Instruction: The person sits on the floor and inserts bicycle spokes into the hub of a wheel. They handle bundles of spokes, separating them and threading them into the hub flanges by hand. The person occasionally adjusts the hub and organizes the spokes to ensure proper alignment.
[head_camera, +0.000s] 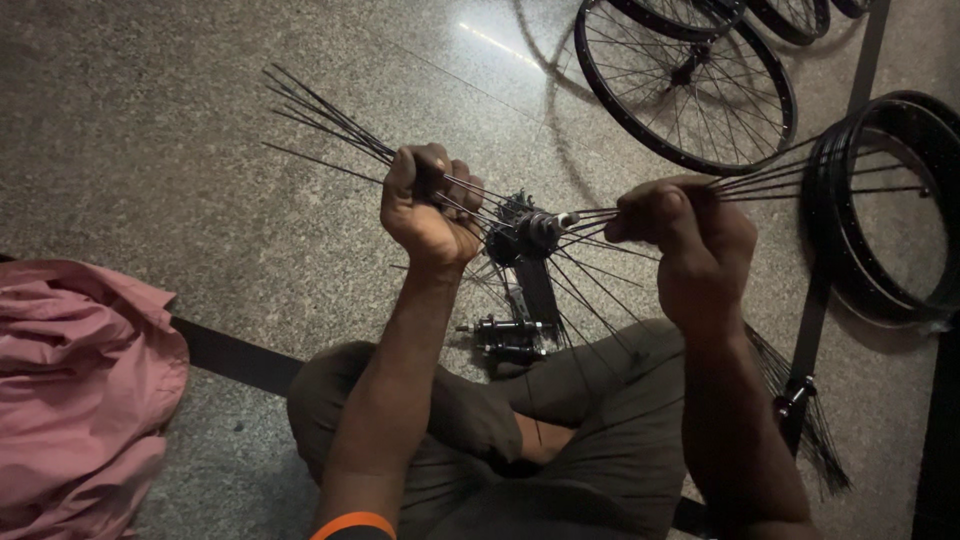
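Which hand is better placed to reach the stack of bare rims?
Right. The right hand grips spokes pointing toward the rim stack; the left hand is beyond the hub.

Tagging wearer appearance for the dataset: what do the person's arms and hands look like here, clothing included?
Both hands, left hand and right hand, are bare: no gloves, rings or watch visible. Both forearms are bare too. The left arm shows a dark sleeve edge with an orange band at the bottom of the frame. No sleeve shows on the right arm.

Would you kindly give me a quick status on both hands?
Left hand, right hand each fisted on spoke bundles. Hub between them. Spare hubs on floor below.
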